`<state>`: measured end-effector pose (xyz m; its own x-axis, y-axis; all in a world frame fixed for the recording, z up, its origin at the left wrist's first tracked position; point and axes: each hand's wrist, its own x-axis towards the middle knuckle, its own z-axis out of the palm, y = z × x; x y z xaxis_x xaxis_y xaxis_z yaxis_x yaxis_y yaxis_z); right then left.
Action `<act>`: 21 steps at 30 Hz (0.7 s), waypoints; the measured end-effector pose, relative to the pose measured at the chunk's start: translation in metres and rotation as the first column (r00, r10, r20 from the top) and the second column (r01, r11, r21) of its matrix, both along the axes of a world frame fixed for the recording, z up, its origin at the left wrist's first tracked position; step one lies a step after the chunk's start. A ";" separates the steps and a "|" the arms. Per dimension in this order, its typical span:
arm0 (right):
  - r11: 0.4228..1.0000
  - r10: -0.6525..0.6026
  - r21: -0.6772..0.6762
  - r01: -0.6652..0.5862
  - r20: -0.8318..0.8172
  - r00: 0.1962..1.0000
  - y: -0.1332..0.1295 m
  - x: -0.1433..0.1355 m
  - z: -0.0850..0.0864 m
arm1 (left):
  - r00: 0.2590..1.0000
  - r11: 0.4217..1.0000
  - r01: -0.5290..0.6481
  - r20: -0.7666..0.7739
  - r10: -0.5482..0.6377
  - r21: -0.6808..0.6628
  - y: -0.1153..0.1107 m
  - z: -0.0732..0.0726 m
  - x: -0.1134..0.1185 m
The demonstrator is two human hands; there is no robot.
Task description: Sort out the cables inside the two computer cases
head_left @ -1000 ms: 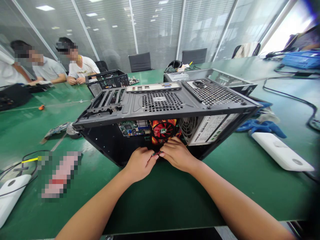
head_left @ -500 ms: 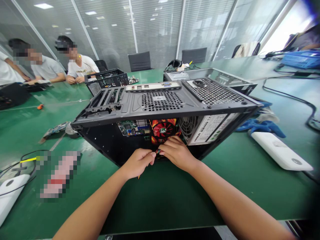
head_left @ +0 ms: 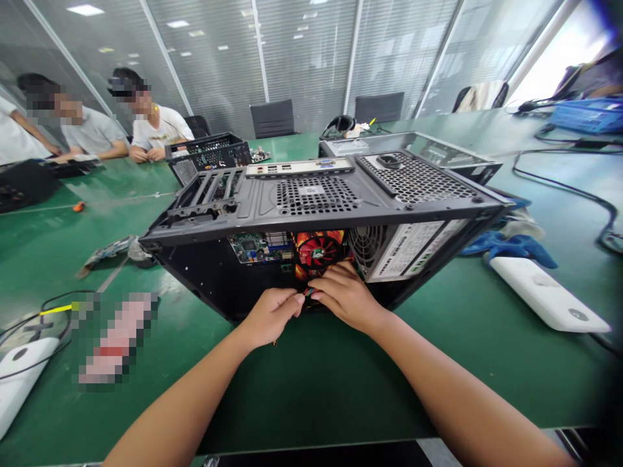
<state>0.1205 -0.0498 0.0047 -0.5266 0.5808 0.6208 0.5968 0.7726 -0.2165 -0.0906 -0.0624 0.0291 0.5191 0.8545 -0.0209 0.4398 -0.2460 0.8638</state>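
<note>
A black computer case (head_left: 253,207) lies on the table before me, its open side facing me. Inside it show a red CPU fan (head_left: 317,251), a motherboard (head_left: 260,248) and a power supply (head_left: 406,250) with a white label. My left hand (head_left: 272,316) is closed on a bundle of coloured cables (head_left: 309,292), whose short end pokes out below the palm. Just below the fan, my right hand (head_left: 348,295) pinches the same bundle close to the left fingertips. The fingers partly cover the cables, and any connector is hidden.
Blue gloves (head_left: 516,246) and a white power bank (head_left: 548,295) lie to the right; another white device (head_left: 24,383) is at left. Behind stand a second black case (head_left: 209,155) and a silver-framed case (head_left: 452,152). Several people sit at the far left.
Both hands stay almost in place on the cables. The loose cable end below my left hand has shifted slightly and shows less.
</note>
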 end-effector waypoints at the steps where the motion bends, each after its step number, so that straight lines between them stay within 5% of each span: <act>1: 1.000 0.003 0.021 -0.003 -0.010 1.000 0.000 0.000 0.000 | 0.997 0.993 -0.002 0.077 0.011 -0.118 0.000 0.001 0.000; 5: 0.997 -0.003 0.080 0.007 -0.052 0.999 0.000 0.001 -0.003 | 0.964 0.928 0.040 0.259 0.062 -0.369 0.001 0.003 -0.001; 13: 0.997 -0.016 0.069 0.020 -0.066 0.998 0.002 -0.001 -0.003 | 0.960 0.907 0.096 0.280 0.025 -0.410 0.003 0.003 -0.004; 17: 0.999 -0.037 0.016 0.037 -0.031 0.999 0.001 -0.001 -0.002 | 0.987 0.959 0.066 0.156 -0.023 -0.277 0.002 0.005 -0.003; 21: 1.000 -0.025 0.001 0.025 -0.022 0.999 0.002 0.000 -0.002 | 0.995 0.997 0.014 -0.097 -0.007 0.074 0.000 0.006 -0.001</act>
<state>0.1205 -0.0474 0.0031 -0.4980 0.5931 0.6327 0.6114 0.7575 -0.2288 -0.0912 -0.0620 0.0347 0.5268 0.8499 -0.0082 0.5173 -0.3130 0.7965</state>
